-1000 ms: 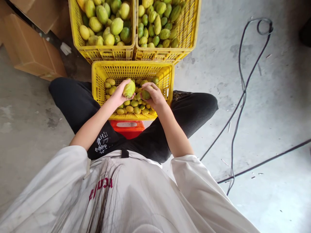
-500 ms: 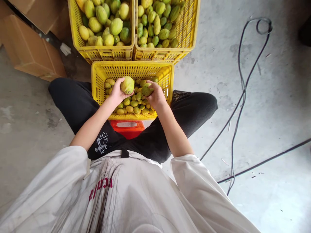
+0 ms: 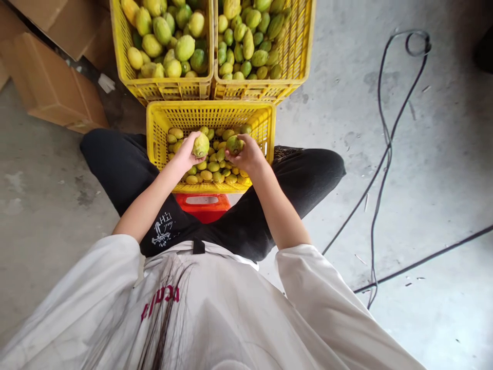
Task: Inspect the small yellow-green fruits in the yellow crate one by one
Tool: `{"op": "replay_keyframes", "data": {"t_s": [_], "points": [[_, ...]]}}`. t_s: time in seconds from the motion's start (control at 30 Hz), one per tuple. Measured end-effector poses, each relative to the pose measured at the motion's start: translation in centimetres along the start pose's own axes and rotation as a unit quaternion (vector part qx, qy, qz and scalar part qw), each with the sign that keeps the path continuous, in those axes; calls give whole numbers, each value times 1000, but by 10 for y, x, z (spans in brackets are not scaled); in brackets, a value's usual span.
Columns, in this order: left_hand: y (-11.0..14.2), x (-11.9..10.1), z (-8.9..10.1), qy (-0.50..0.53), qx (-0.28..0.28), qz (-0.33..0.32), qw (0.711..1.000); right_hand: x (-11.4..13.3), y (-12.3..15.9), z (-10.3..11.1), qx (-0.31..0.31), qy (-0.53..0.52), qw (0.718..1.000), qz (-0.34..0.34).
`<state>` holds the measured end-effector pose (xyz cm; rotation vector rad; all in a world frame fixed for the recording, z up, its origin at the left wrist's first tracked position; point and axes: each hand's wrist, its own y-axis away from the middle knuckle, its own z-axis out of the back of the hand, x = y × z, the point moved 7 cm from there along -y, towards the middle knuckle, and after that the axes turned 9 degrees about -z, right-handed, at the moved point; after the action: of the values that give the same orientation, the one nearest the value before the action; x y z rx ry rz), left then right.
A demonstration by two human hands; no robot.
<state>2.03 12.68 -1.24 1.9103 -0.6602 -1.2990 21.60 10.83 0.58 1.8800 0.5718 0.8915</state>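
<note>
My left hand [image 3: 188, 151] is closed around a yellow-green lemon [image 3: 201, 146], thumb along its upper side. In my right hand [image 3: 248, 154] is a smaller, greener lemon [image 3: 234, 145], its end turned toward me. Both hands are over the near yellow crate [image 3: 211, 106], whose bottom is covered with several yellow and green lemons [image 3: 212, 166]. The two held lemons are apart from each other. Parts of the fingers are hidden beneath the fruit.
Beyond the near crate stand a left crate [image 3: 169, 91] and a right crate [image 3: 256, 91], both yellow and holding many lemons. A red stool [image 3: 206, 210] shows between my legs. Cardboard boxes [image 3: 54, 85] lie left; a black cable [image 3: 385, 149] crosses the floor right.
The lemon in my left hand is lower and looks turned to another side. The right-hand lemon is also turned, its end now showing. Both remain held.
</note>
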Motion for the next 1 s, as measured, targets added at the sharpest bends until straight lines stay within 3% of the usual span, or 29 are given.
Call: {"op": "replay_keyframes", "data": {"t_s": [0.07, 0.13, 0.2, 0.27, 0.4, 0.47, 0.53, 0.6, 0.7, 0.77, 0.83, 0.9, 0.97, 1.0], "points": [[5, -1, 2, -25, -25, 5, 999, 26, 5, -7, 60, -31, 996, 53], [8, -2, 1, -33, -33, 7, 999, 60, 19, -18, 146, -45, 974, 169], [9, -1, 1, -27, -35, 7, 999, 82, 34, -22, 165, -35, 951, 260], [9, 0, 3, -23, -40, 7, 999, 87, 43, -23, 144, -26, 947, 287], [8, 0, 3, -48, -40, 15, 998, 61, 44, -34, 159, 1, 963, 217], [10, 0, 1, -57, -32, 9, 998, 42, 33, -38, 165, 26, 973, 156], [15, 6, 0, -64, -26, 19, 997, 27, 15, -34, 133, 43, 985, 105], [25, 24, 2, -93, -24, 84, 992, 18, -3, -25, 80, 42, 993, 75], [45, 53, 6, -161, -25, 231, 959, 15, -19, -14, 23, 24, 997, 68], [47, 47, 2, -164, -22, 249, 954, 19, -20, -13, 14, 19, 997, 77], [33, 11, -9, -111, -23, 163, 980, 23, -15, -14, 17, 19, 996, 90], [15, -56, -14, -36, -37, -34, 998, 27, -8, -16, 25, 24, 994, 103], [12, -131, -14, 0, -11, -263, 965, 28, -3, -17, 31, 30, 993, 109], [13, -158, -11, -11, 1, -325, 946, 29, -1, -18, 32, 28, 993, 110]]}}
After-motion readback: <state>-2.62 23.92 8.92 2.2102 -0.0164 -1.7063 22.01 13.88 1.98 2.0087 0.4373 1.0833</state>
